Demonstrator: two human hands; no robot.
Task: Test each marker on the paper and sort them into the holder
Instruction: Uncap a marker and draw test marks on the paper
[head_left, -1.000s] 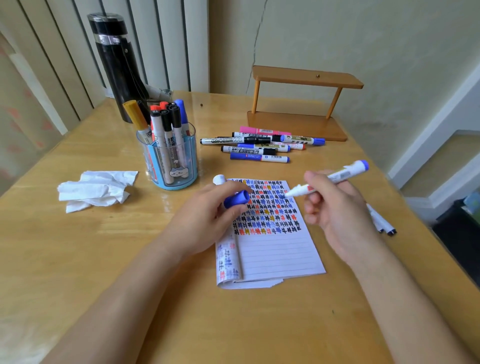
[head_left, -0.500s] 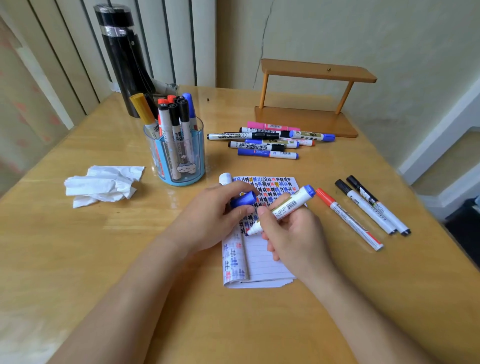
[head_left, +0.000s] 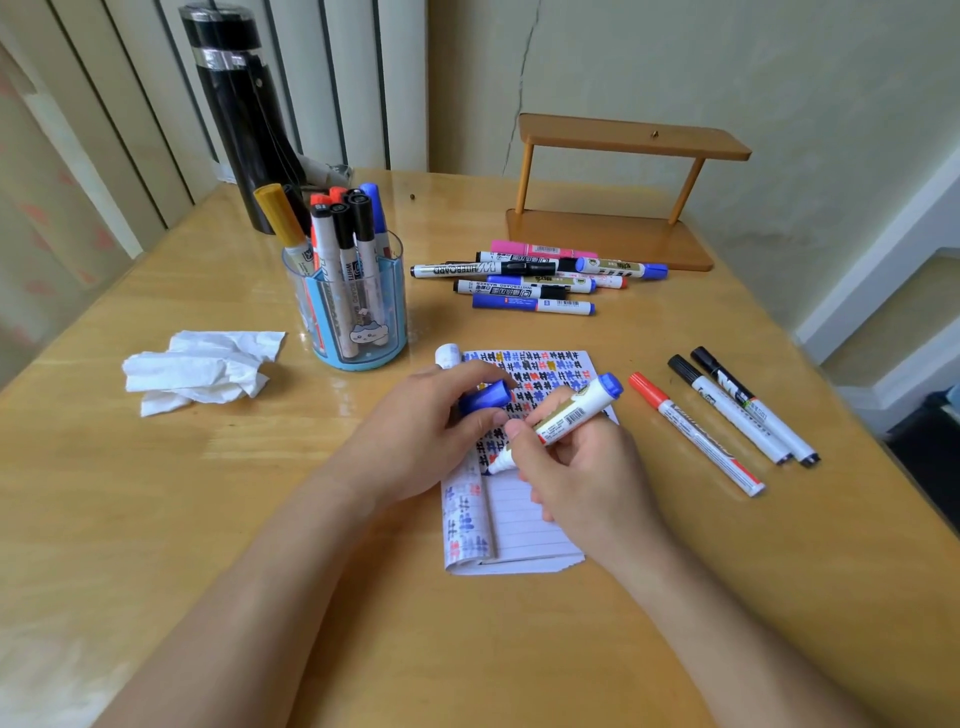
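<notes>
Down from its raised spot beside the paper (head_left: 530, 525) a second ago, our right hand (head_left: 587, 478) now grips the blue marker (head_left: 571, 410), tip lowered onto the paper near its left fold. Our left hand (head_left: 421, 431) pinches the blue cap (head_left: 485, 397) over the paper's left edge. We see the holder (head_left: 345, 312) beyond the paper's far-left corner, and unsorted markers (head_left: 535, 280) beyond its far edge.

"WHITEBOARD" is being displayed, upside down, on a black-capped marker (head_left: 483, 269) lying flat; other print is being blurred.
</notes>
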